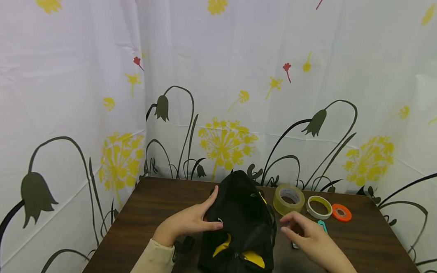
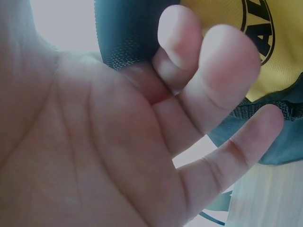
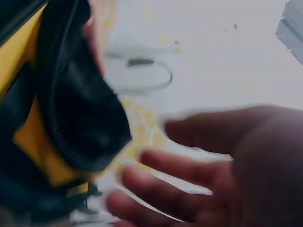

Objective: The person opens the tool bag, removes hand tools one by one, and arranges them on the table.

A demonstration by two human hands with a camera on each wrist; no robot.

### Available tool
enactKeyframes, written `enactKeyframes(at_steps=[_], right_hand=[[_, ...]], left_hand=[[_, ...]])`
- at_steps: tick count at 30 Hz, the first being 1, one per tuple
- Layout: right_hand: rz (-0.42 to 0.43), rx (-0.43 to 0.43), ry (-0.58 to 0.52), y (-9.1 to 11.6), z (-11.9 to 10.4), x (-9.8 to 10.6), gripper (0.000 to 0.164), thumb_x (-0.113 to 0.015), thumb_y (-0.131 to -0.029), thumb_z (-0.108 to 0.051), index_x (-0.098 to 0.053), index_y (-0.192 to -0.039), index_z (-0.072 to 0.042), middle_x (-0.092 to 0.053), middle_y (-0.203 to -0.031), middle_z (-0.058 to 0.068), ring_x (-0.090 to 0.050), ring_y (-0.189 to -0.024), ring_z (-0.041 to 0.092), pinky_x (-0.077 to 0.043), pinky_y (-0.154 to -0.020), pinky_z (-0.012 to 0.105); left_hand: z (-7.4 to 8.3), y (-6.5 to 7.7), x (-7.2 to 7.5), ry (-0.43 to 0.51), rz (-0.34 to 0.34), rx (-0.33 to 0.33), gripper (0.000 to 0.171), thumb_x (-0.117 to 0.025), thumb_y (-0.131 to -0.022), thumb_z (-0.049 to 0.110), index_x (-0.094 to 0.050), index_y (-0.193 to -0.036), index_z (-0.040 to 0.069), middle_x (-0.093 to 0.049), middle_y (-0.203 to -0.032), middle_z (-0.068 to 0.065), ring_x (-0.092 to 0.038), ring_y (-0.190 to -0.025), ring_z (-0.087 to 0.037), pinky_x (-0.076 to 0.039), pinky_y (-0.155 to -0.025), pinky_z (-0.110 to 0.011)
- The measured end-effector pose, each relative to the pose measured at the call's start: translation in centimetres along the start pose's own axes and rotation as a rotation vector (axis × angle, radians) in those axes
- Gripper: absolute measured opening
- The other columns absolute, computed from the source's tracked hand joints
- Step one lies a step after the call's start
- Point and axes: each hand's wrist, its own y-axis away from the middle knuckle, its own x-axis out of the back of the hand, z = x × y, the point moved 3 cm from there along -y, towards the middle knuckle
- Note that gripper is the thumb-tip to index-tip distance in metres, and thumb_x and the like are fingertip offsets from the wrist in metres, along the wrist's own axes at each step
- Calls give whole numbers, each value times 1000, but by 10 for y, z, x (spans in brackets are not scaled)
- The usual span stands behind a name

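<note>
A black bag (image 1: 242, 208) with yellow panels stands on the table, its black upper part raised to a peak. At its left side, my left hand (image 1: 189, 221) holds the black fabric, thumb in front and index finger reaching up along the edge. Black lettering shows on a yellow panel of the bag (image 2: 284, 71) in the left wrist view, past the bent fingers. Just right of the bag is my right hand (image 1: 311, 238), fingers loosely bent, holding nothing. The right wrist view has a gap between this hand (image 3: 189, 175) and the bag's black flap (image 3: 87, 104).
Behind my right hand lie a wide clear tape roll (image 1: 279, 203), a narrower white tape roll (image 1: 309, 211) and an orange tape roll (image 1: 342, 217). A teal-handled tool (image 1: 323, 226) is partly hidden by that hand. A flower-printed curtain (image 1: 222, 70) hangs behind the brown table (image 1: 156, 195).
</note>
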Motion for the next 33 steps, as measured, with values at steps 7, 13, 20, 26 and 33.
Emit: enactKeyframes(at_steps=[7, 13, 20, 26, 33], right_hand=[[-187, 146, -148, -42, -30, -31, 32, -63, -113, -33, -65, -133, -8, -67, -108, 16, -66, -91, 30, -59, -79, 33], [-169, 121, -218, -82, -42, -43, 34, -62, -114, -33, -65, -133, -5, -68, -112, 17, -69, -94, 27, -62, -84, 33], [-308, 39, -107, -114, -55, -57, 26, -60, -114, -31, -67, -129, -10, -73, -108, 11, -71, -94, 25, -60, -86, 37], [-310, -80, -128, -138, -53, -81, 24, -63, -112, -24, -66, -128, -6, -72, -110, 14, -74, -90, 26, -64, -85, 42], [-329, -122, -121, -161, -31, -108, 24, -69, -107, -17, -66, -128, -5, -70, -112, 15, -74, -91, 26, -65, -85, 44]], left_hand=[[1, -1, 1, 2, -9, -5, 119, -74, -99, 62, 21, -169, 46, -59, -82, 3, -59, -65, -15, -53, -74, -31], [3, -1, 3, 6, 0, -6, 122, -76, -99, 60, 18, -173, 39, -54, -77, 0, -56, -64, -15, -52, -70, -32], [-1, -1, 1, 12, -8, -5, 122, -77, -98, 59, 19, -171, 44, -53, -73, 3, -55, -64, -14, -51, -66, -30], [-3, 0, 1, 31, -22, -20, 122, -78, -99, 57, 19, -171, 43, -60, -80, 1, -60, -68, -14, -53, -68, -30], [-1, 0, 1, 61, -38, -36, 121, -78, -100, 55, 20, -170, 45, -67, -89, 0, -66, -75, -15, -55, -74, -30]])
